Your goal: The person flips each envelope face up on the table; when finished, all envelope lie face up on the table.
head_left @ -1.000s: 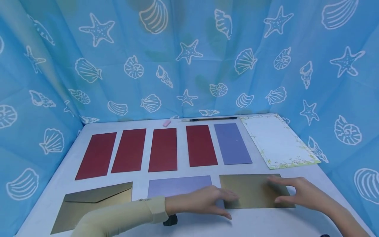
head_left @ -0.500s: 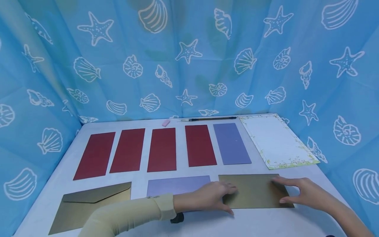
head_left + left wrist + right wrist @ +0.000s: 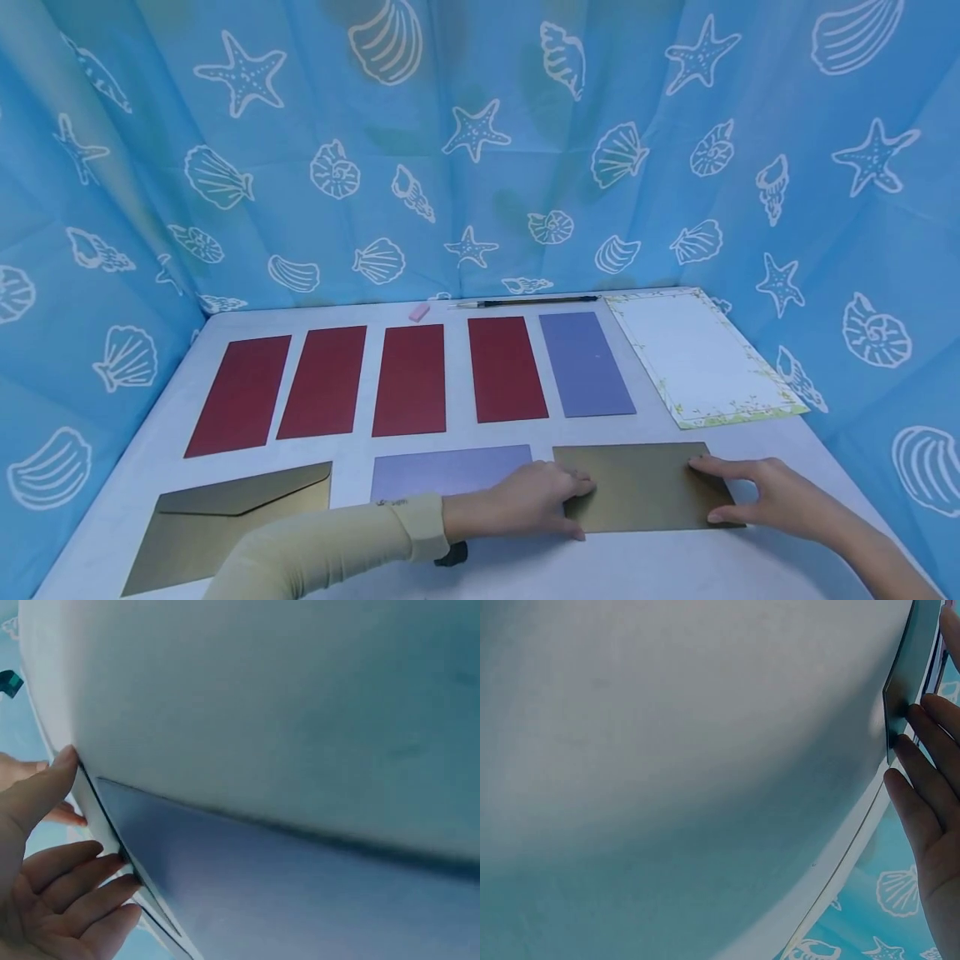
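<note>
A plain gold envelope (image 3: pixel 637 483) lies flat at the front right of the table, between both hands. My left hand (image 3: pixel 517 500) reaches across a lavender envelope (image 3: pixel 442 471) and touches the gold one's left end, thumb at the near corner and fingertips on the surface. At the other end, my right hand (image 3: pixel 780 492) has the index finger at the far corner and the thumb at the near one. In the left wrist view, the fingers of the left hand (image 3: pixel 71 892) are relaxed. In the right wrist view, the right hand's straight fingers (image 3: pixel 930 761) meet the envelope's edge.
Several red envelopes (image 3: pixel 408 379) and an upright purple one (image 3: pixel 587 364) form a row behind. A second gold envelope (image 3: pixel 232 521), flap up, lies front left. Farther back are a pink eraser (image 3: pixel 420 312), a brush (image 3: pixel 536 302) and leaf-bordered paper (image 3: pixel 705 354).
My left hand has shifted slightly right and settled at the gold envelope's left end. The right hand has come to rest at the right-hand corners. The envelope has hardly moved.
</note>
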Tool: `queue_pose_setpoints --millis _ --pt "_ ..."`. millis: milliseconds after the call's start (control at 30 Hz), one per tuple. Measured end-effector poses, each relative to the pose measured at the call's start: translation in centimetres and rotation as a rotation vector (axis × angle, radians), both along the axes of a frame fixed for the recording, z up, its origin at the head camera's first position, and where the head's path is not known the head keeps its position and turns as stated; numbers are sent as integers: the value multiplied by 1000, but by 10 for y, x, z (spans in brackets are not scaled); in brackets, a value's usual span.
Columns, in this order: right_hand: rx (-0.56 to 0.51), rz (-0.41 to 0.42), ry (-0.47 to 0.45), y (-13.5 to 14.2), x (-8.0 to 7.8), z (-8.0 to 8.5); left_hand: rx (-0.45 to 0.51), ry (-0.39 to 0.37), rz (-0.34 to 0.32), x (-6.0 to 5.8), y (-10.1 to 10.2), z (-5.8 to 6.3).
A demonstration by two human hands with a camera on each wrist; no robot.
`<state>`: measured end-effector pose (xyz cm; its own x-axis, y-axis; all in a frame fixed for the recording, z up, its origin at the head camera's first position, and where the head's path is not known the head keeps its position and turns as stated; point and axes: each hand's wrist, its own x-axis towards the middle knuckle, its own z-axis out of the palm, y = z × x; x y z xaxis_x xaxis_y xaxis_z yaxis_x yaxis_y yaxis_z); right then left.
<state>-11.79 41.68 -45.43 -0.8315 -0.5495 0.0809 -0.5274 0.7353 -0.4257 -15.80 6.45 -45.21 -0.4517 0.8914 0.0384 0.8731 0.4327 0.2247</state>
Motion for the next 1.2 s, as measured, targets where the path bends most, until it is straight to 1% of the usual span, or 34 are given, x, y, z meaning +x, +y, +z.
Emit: queue_pose_setpoints --millis 200,333,467,600,700,800,967,1033,1100,1200 --pt "3 -2 2 0 3 -1 -3 7 -22 0 1 3" --pt "7 -18 -22 0 7 -1 7 5 -39 -2 3 3" --pt "17 -39 -26 0 16 3 58 -31 -57 -5 3 5" --pt "6 -33 -31 4 23 7 92 -75 -66 -8 0 7" --pt "-11 -13 -27 8 25 7 102 -89 -65 -9 -2 9" --pt "-27 -16 21 13 26 6 127 -103 -65 -10 -3 11" --pt "-68 -40 121 17 27 5 155 -199 -57 -12 -4 13" --pt "-82 -62 155 17 27 5 161 -224 -54 -12 -5 14" --pt "-94 -78 178 16 27 6 165 -203 -58 -13 -7 14" --pt "-94 -117 190 13 26 9 178 -129 -79 -11 -11 15"
